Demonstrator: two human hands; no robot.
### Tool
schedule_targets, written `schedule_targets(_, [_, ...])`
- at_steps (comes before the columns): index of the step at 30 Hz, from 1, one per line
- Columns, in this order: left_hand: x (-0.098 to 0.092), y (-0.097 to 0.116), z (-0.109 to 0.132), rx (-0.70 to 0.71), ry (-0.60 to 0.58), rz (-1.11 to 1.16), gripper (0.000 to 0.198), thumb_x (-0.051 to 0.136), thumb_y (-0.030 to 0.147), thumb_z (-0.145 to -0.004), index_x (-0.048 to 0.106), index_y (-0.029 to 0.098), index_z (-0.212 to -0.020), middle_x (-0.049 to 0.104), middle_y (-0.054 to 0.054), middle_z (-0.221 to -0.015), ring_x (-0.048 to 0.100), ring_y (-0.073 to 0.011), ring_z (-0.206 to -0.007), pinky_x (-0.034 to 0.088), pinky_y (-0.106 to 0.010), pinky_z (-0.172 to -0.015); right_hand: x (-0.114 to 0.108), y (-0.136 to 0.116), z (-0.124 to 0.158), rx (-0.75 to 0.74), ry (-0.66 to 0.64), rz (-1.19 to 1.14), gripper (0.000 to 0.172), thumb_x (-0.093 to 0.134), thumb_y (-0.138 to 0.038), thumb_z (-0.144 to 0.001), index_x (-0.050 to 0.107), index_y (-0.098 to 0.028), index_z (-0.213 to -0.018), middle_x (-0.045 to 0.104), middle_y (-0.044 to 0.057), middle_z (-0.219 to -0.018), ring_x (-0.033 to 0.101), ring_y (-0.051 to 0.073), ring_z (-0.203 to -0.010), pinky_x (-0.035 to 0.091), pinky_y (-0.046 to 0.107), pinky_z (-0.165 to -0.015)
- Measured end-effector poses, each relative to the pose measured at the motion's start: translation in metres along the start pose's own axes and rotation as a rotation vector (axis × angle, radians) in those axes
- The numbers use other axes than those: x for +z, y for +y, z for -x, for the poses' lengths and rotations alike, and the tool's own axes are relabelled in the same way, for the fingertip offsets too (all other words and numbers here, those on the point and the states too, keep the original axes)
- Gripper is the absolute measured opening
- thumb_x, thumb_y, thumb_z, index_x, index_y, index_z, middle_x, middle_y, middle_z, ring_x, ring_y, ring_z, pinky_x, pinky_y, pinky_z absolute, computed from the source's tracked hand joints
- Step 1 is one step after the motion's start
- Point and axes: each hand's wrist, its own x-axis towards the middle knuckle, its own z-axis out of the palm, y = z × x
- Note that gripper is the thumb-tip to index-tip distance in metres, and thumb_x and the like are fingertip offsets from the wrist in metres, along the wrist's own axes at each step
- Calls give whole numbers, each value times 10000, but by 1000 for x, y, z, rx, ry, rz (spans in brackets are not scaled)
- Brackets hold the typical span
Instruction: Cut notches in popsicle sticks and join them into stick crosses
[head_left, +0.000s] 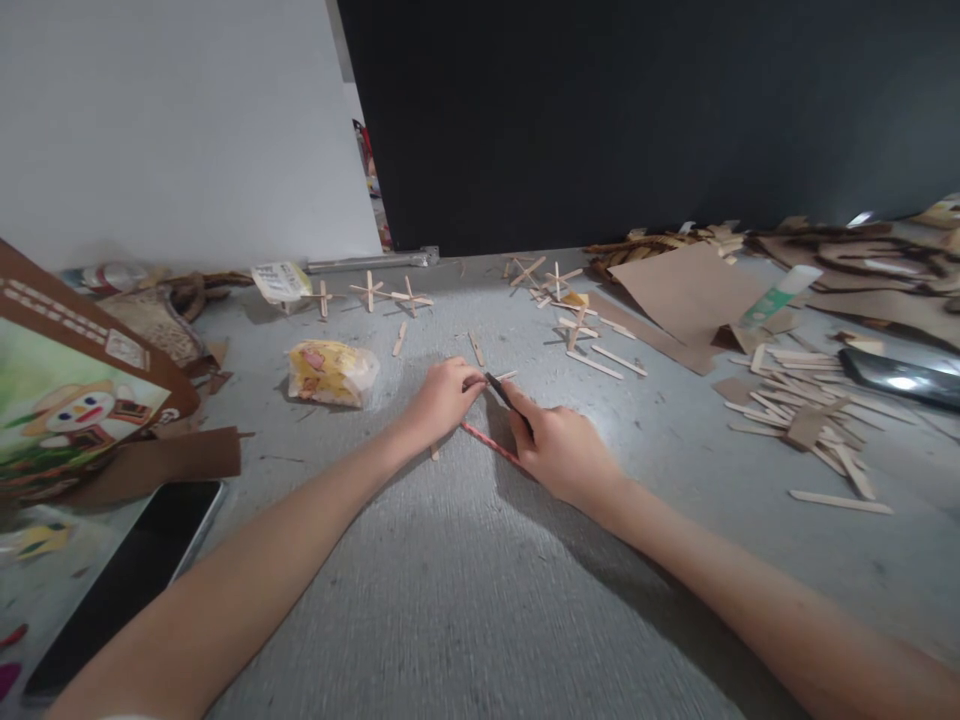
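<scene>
In the middle of the grey tabletop, my left hand (445, 398) has its fingers pinched together; what is between them is too small to make out. My right hand (566, 450) grips a slim black tool, probably a knife (504, 390), its tip touching or close to my left fingertips. A thin red-and-white striped strip (489, 441) runs between the two hands. Just beyond my left fingertips lies a wooden craft stick (476, 347). Another short stick piece (400, 338) is farther left. Part of a stick shows beneath my left wrist.
Crossed-stick pieces (369, 291) stand along the back. A yellow printed packet (330, 374) and a phone (127, 590) lie left, by a brown printed bag (82, 390). Rightward are loose sticks (817, 410), a glue stick (780, 297), brown cardboard (686, 295) and a shiny black object (900, 378).
</scene>
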Motion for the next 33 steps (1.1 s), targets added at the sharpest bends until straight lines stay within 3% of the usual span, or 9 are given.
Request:
schedule_targets(13, [3,-3,-1,-23,26,16,170,685,131,-951,827,208,-896,727,-43,-862,661,-184,-821,517,-324,-840,-4,-7,0,37,-93,61,633,443,-243,-1018,443,-223,-1652,810,124,-844,726,241,-669,369,292,-559])
schedule_targets(21, [4,-2,-1,-45,27,3,158,692,166,-957,839,212,-920,748,-54,-881,669,-188,-809,533,-331,-841,6,-2,11,29,24,46,591,447,-247,-1014,520,-196,-1598,778,85,-711,676,201,-553,373,273,-533])
schedule_targets(25, [3,-2,0,-47,26,8,152,699,164,-958,834,205,-905,751,-55,-882,672,-189,-818,527,-329,-847,11,-2,11,22,61,31,592,462,-228,-1011,514,-172,-1598,794,90,-740,670,193,-534,384,267,-527])
schedule_targets(33, [4,-1,-1,-65,31,39,141,704,148,-951,831,202,-920,761,-57,-902,681,-187,-822,531,-324,-849,4,-6,8,62,12,45,602,503,-237,-1007,512,-214,-1609,797,90,-751,698,212,-575,439,282,-562])
